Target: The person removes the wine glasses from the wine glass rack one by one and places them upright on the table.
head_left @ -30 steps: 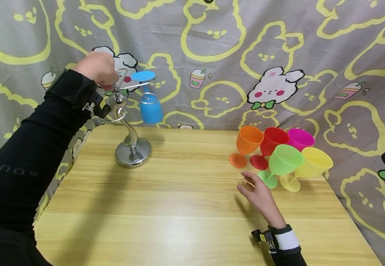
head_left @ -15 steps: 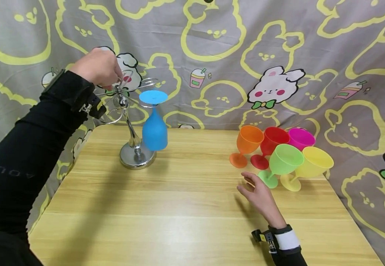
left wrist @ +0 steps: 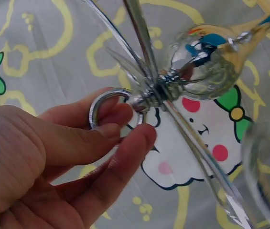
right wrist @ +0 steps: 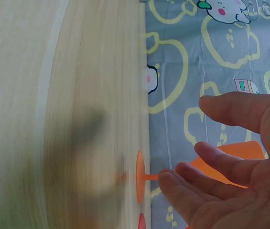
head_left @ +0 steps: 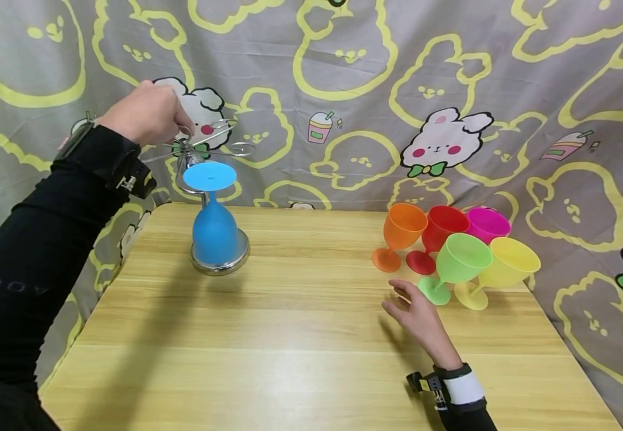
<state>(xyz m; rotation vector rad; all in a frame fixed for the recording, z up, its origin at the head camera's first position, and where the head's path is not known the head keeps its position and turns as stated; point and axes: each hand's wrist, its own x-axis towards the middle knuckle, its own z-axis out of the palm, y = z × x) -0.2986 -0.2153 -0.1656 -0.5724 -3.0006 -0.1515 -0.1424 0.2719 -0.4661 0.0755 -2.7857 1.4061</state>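
Observation:
My left hand [head_left: 146,114] pinches the metal ring [left wrist: 96,107] on top of a chrome stemware rack [head_left: 243,254], thumb on one side and fingers on the other. A blue goblet [head_left: 214,230] hangs upside down from one of the rack's arms, in front of the post and over the round base. My right hand [head_left: 419,320] is held just above the table, fingers relaxed and apart, with nothing in it. Closest to it are a green goblet [head_left: 462,257] and an orange goblet [right wrist: 230,160], which the right wrist view shows partly behind the fingers.
Beside the green goblet stand a yellow goblet [head_left: 510,263], a red goblet [head_left: 443,227] and a magenta goblet [head_left: 488,224], all upright at the back right of the wooden table [head_left: 289,347]. A patterned curtain [head_left: 343,149] hangs right behind the table's rear edge.
The rack's arms have turned under my left hand, bringing the blue goblet from the right rear round to the front of the post. My right hand has stayed where it was.

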